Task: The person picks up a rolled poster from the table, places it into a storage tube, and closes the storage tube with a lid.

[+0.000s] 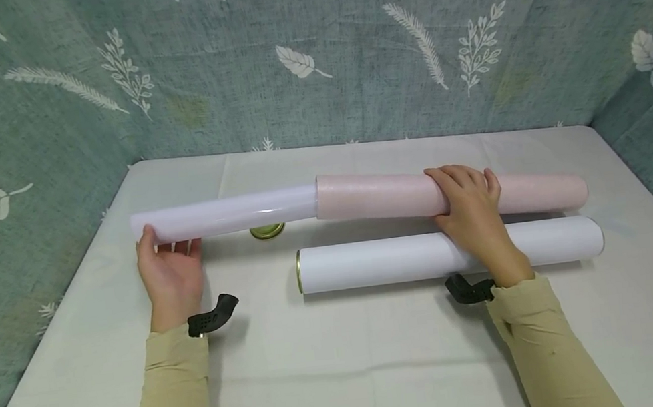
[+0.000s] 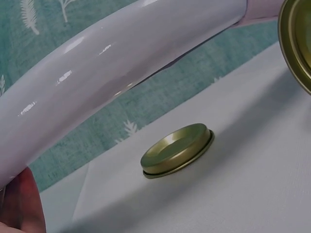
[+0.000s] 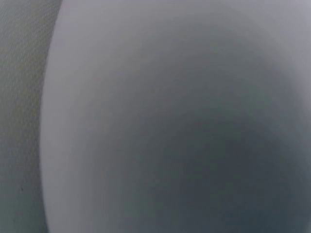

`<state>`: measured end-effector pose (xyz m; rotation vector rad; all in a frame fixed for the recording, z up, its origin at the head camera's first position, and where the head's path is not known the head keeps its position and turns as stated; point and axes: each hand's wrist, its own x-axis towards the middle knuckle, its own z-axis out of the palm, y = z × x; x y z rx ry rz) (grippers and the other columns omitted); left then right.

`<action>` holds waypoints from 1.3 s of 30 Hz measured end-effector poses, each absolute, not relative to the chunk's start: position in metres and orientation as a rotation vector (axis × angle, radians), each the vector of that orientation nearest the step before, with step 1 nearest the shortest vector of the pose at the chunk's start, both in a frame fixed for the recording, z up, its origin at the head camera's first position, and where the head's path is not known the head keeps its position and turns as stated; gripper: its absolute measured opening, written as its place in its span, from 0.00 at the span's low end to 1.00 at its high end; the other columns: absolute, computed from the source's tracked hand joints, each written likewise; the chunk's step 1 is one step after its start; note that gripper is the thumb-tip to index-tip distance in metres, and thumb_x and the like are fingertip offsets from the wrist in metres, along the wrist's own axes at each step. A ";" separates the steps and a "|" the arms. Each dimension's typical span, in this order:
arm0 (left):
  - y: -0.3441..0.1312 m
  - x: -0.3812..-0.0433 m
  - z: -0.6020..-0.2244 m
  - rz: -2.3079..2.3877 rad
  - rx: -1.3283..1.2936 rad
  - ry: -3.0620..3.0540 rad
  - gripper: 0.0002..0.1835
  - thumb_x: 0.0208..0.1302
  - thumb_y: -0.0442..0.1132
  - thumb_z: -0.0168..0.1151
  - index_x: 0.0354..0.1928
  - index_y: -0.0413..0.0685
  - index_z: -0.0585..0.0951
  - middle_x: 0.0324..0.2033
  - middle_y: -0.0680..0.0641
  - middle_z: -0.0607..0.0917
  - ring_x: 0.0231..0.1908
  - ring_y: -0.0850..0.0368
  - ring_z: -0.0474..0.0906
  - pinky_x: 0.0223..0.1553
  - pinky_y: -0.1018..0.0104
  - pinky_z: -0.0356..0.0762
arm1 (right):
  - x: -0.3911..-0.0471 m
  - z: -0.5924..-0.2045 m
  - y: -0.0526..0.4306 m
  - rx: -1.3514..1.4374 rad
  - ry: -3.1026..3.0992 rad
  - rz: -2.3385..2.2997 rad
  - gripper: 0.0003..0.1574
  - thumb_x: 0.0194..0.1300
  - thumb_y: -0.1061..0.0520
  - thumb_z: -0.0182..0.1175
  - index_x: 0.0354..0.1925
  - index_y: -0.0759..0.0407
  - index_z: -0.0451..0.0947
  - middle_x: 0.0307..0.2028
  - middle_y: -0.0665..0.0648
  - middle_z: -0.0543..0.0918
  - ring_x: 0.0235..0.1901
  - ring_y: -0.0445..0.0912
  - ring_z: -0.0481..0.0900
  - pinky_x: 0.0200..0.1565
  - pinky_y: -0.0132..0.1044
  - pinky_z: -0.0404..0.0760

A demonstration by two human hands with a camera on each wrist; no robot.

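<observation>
The left hand (image 1: 173,278) pinches one end of the shiny roll (image 1: 237,214), and well apart from it the right hand (image 1: 472,207) grips the pink tube (image 1: 376,195) around the other end, so the roll between them could bend if the hands tilt different ways.

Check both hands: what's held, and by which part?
Left hand holds the glossy white roll near its end away from the pink tube; right hand grips that tube around its middle, from above.
</observation>
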<state>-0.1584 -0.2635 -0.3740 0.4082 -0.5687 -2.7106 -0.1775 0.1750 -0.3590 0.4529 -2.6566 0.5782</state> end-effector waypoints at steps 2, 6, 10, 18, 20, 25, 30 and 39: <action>-0.263 -0.158 -0.374 -2.728 0.404 -0.579 0.26 0.56 0.42 0.60 0.55 0.60 0.61 0.55 0.52 0.65 0.54 0.54 0.64 0.55 0.59 0.58 | -0.177 -0.359 0.175 0.454 -2.657 0.579 0.45 0.38 0.64 0.72 0.57 0.52 0.68 0.53 0.57 0.69 0.56 0.56 0.59 0.58 0.57 0.38; -0.263 -0.159 -0.374 -2.747 0.403 -0.584 0.27 0.56 0.42 0.59 0.57 0.56 0.61 0.55 0.51 0.64 0.55 0.54 0.64 0.56 0.59 0.57 | -0.177 -0.360 0.175 0.454 -2.659 0.585 0.45 0.38 0.64 0.72 0.57 0.52 0.68 0.53 0.57 0.69 0.56 0.56 0.59 0.58 0.57 0.37; -0.262 -0.160 -0.375 -2.751 0.427 -0.567 0.27 0.55 0.41 0.60 0.55 0.56 0.62 0.54 0.51 0.65 0.54 0.54 0.64 0.55 0.60 0.57 | -0.176 -0.361 0.175 0.456 -2.658 0.592 0.45 0.38 0.64 0.72 0.57 0.52 0.68 0.53 0.57 0.70 0.56 0.56 0.59 0.58 0.57 0.38; -0.258 -0.161 -0.382 -2.771 0.471 -0.597 0.29 0.55 0.43 0.61 0.56 0.56 0.59 0.55 0.51 0.63 0.55 0.54 0.62 0.56 0.60 0.56 | -0.176 -0.360 0.176 0.462 -2.655 0.579 0.45 0.38 0.63 0.72 0.57 0.52 0.68 0.53 0.57 0.70 0.55 0.56 0.60 0.57 0.58 0.39; -0.257 -0.162 -0.383 -2.774 0.466 -0.626 0.30 0.55 0.43 0.61 0.57 0.57 0.58 0.55 0.51 0.62 0.55 0.54 0.62 0.56 0.59 0.55 | -0.176 -0.360 0.177 0.464 -2.655 0.577 0.45 0.38 0.63 0.72 0.57 0.52 0.68 0.53 0.57 0.70 0.55 0.56 0.60 0.57 0.58 0.39; -0.257 -0.164 -0.385 -2.779 0.421 -0.703 0.31 0.56 0.45 0.60 0.58 0.58 0.56 0.57 0.50 0.60 0.56 0.54 0.61 0.57 0.59 0.55 | -0.177 -0.360 0.177 0.458 -2.660 0.567 0.45 0.38 0.63 0.72 0.57 0.52 0.68 0.53 0.58 0.69 0.55 0.56 0.60 0.57 0.58 0.39; -0.259 -0.167 -0.386 -2.800 0.421 -0.685 0.29 0.56 0.44 0.61 0.57 0.55 0.59 0.56 0.50 0.60 0.56 0.54 0.62 0.56 0.59 0.57 | -0.178 -0.359 0.177 0.457 -2.660 0.568 0.45 0.38 0.63 0.72 0.57 0.52 0.68 0.53 0.57 0.70 0.55 0.56 0.60 0.57 0.57 0.39; -0.263 -0.166 -0.391 -2.779 0.394 -0.744 0.27 0.57 0.43 0.61 0.56 0.52 0.60 0.56 0.49 0.60 0.56 0.53 0.62 0.56 0.58 0.58 | -0.178 -0.359 0.174 0.466 -2.655 0.567 0.44 0.38 0.62 0.73 0.56 0.52 0.68 0.53 0.57 0.70 0.55 0.56 0.60 0.57 0.58 0.40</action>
